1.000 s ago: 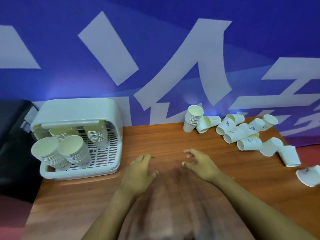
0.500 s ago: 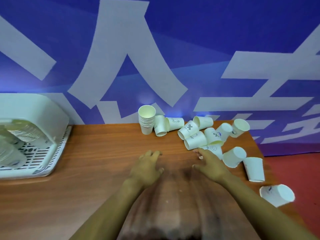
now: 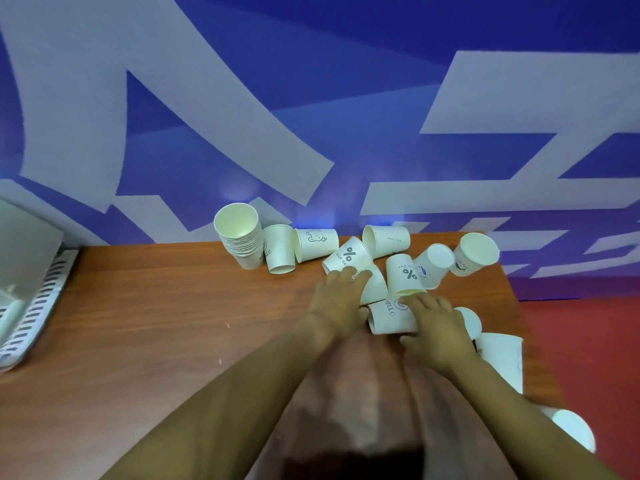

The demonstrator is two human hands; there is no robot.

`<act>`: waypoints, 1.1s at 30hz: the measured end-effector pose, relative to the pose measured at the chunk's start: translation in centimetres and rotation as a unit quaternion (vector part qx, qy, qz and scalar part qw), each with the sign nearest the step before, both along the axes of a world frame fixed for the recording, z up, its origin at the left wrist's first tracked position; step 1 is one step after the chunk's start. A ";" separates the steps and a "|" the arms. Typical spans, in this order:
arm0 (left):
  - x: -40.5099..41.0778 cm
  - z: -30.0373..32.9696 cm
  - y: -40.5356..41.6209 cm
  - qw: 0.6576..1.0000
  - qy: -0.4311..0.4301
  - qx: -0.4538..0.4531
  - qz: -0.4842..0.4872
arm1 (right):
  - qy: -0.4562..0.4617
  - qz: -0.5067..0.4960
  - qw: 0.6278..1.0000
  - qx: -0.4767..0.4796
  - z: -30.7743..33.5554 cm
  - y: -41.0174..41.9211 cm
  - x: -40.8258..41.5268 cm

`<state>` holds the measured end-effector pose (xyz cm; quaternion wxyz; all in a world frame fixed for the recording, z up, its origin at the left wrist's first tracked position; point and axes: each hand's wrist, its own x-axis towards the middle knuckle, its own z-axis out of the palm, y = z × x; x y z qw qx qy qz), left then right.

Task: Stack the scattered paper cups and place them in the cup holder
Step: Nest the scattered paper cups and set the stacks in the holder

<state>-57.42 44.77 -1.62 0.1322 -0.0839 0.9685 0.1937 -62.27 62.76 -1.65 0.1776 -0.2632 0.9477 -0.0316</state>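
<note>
A wooden surface (image 3: pixel 138 323) is seen below a blue and white wall. Scattered paper cups (image 3: pixel 381 268) lie right of centre, beside an upright stack (image 3: pixel 239 237). The left hand (image 3: pixel 341 299) rests on one cup; the right hand (image 3: pixel 438 327) touches a "HELLO" cup (image 3: pixel 388 315). The cup holder (image 3: pixel 31 292) is cut off at the left edge.

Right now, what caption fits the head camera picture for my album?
Both hands, left hand and right hand, reach into scattered paper cups beside a stacked pile.
</note>
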 end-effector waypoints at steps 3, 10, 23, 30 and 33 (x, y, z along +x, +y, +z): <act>-1.6 -1.6 0.1 1.000 -0.002 -0.027 -0.009 | 0.026 0.050 0.998 0.032 -0.7 -0.2 -0.8; -1.8 -3.3 0.6 0.998 0.000 -0.067 0.000 | 0.045 0.090 0.994 0.047 -1.9 -0.9 -1.2; 10.8 -1.4 -4.8 0.987 -0.033 0.077 0.139 | -0.022 0.125 0.991 0.040 2.3 -3.8 5.5; 22.9 0.5 -10.9 0.944 0.058 0.189 0.265 | -0.103 0.108 0.986 -0.080 4.8 -10.2 11.8; 27.3 1.1 -13.3 0.932 0.095 0.196 0.288 | -0.118 0.110 0.982 -0.101 5.2 -13.5 15.2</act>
